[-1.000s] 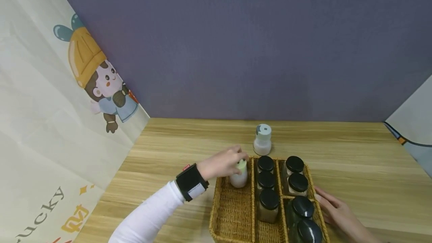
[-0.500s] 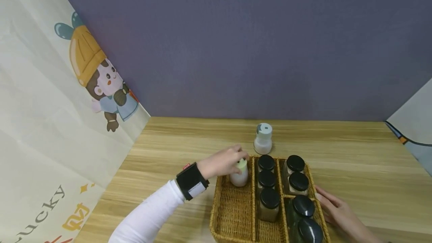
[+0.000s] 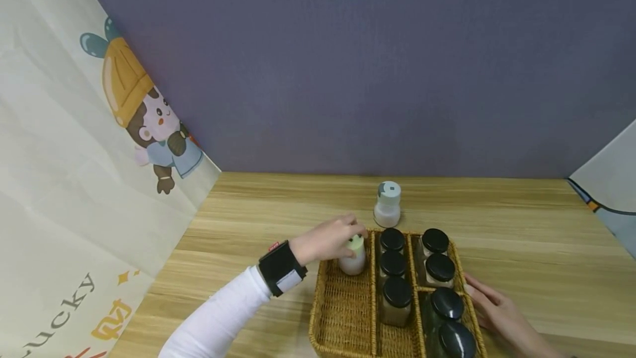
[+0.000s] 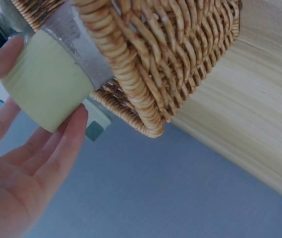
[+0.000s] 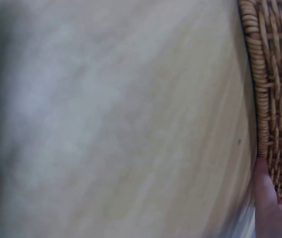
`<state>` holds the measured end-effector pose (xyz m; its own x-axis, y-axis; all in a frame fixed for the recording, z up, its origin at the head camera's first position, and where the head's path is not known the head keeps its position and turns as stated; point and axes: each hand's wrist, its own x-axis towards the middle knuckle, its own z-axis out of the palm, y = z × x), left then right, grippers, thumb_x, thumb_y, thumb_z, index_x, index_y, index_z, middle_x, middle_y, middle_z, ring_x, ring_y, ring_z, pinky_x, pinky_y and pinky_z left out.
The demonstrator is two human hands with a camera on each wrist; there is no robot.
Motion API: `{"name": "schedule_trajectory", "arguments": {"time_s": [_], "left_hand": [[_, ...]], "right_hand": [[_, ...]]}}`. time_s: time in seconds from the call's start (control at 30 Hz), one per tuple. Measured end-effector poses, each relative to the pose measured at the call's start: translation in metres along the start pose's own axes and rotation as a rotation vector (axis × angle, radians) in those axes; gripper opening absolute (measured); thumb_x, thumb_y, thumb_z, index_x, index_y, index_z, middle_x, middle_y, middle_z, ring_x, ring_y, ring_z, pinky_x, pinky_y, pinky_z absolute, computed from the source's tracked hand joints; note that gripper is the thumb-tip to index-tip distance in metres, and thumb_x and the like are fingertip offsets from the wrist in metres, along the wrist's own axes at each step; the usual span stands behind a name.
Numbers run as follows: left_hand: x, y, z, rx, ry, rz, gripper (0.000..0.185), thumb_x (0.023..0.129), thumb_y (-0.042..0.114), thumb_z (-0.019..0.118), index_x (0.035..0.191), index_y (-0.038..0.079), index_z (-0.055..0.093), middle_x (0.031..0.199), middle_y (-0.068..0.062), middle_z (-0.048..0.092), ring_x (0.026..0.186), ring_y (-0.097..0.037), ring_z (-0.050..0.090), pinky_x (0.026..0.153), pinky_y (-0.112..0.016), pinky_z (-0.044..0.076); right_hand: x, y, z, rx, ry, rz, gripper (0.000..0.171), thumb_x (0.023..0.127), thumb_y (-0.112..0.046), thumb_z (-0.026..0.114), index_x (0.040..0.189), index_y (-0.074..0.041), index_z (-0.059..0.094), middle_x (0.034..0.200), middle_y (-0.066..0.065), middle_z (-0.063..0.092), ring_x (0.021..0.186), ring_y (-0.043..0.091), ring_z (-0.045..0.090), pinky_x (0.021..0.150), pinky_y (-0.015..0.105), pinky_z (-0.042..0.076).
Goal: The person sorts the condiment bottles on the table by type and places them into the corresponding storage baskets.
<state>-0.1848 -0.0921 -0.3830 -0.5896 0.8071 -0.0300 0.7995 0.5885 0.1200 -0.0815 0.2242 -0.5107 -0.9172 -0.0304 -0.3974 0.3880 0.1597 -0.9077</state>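
Note:
My left hand [image 3: 330, 239] grips a shaker jar [image 3: 353, 258] by its pale green lid [image 4: 49, 79], fingers and thumb around the lid. The jar stands upright in the back of the left compartment of a woven basket [image 3: 343, 314]; its clear body holds something whitish. My right hand [image 3: 497, 311] is at the basket's right side, its extended fingers touching the wicker wall [image 5: 279, 99]. In the right wrist view one finger [image 5: 264, 186] lies along the wicker edge.
Several black-lidded jars [image 3: 396, 294] fill the basket's middle and right compartments. Behind the basket stands a white-capped shaker [image 3: 387, 206] on the wooden table [image 3: 278, 203]. A dark blue-grey panel [image 3: 348, 70] rises at the table's back edge, with a printed curtain [image 3: 49, 153] on the left.

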Motion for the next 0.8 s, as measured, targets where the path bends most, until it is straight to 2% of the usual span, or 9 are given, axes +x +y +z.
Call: {"name": "schedule_trajectory", "arguments": {"time_s": [0.13, 0.3, 0.43, 0.53, 0.8], "left_hand": [[0.000, 0.000, 0.000, -0.005, -0.002, -0.004, 0.044, 0.072, 0.022, 0.072, 0.112, 0.012, 0.058, 0.108, -0.006, 0.052, 0.091, -0.013, 0.054, 0.074, -0.015, 0.046], [0.001, 0.001, -0.001, -0.030, 0.005, -0.007, 0.044, 0.075, 0.026, 0.069, 0.115, 0.012, 0.057, 0.114, -0.007, 0.053, 0.096, -0.014, 0.054, 0.080, -0.017, 0.046], [0.004, 0.000, -0.004, -0.056, 0.012, 0.004, 0.039, 0.081, 0.029, 0.063, 0.114, 0.009, 0.057, 0.111, -0.007, 0.055, 0.091, -0.013, 0.056, 0.077, -0.016, 0.047], [0.008, -0.002, -0.008, -0.077, 0.015, 0.002, 0.036, 0.084, 0.028, 0.059, 0.114, 0.008, 0.057, 0.109, -0.009, 0.056, 0.089, -0.015, 0.057, 0.076, -0.017, 0.047], [0.026, -0.005, -0.020, -0.097, 0.003, -0.025, 0.039, 0.086, 0.023, 0.057, 0.120, 0.005, 0.052, 0.118, -0.013, 0.053, 0.102, -0.019, 0.054, 0.084, -0.020, 0.046]], "right_hand": [[0.000, 0.000, 0.000, 0.001, -0.003, -0.005, 0.063, 0.092, -0.037, 0.043, 0.137, -0.005, 0.012, 0.141, 0.028, 0.009, 0.105, 0.017, 0.051, 0.081, 0.036, 0.050], [0.001, 0.000, 0.000, 0.009, -0.001, 0.000, 0.067, 0.090, -0.039, 0.045, 0.137, -0.004, 0.013, 0.141, 0.026, 0.010, 0.105, 0.017, 0.051, 0.081, 0.037, 0.050], [0.001, 0.000, 0.000, 0.001, -0.001, 0.003, 0.068, 0.090, -0.041, 0.046, 0.138, -0.004, 0.014, 0.142, 0.025, 0.011, 0.108, 0.021, 0.050, 0.081, 0.037, 0.050], [0.001, -0.001, 0.000, 0.005, 0.002, 0.012, 0.068, 0.090, -0.041, 0.046, 0.138, -0.005, 0.014, 0.142, 0.025, 0.011, 0.108, 0.021, 0.049, 0.081, 0.037, 0.050], [0.001, -0.001, 0.000, 0.022, 0.005, 0.012, 0.066, 0.090, -0.040, 0.046, 0.137, -0.007, 0.014, 0.142, 0.024, 0.010, 0.104, 0.017, 0.052, 0.081, 0.037, 0.050]]}}
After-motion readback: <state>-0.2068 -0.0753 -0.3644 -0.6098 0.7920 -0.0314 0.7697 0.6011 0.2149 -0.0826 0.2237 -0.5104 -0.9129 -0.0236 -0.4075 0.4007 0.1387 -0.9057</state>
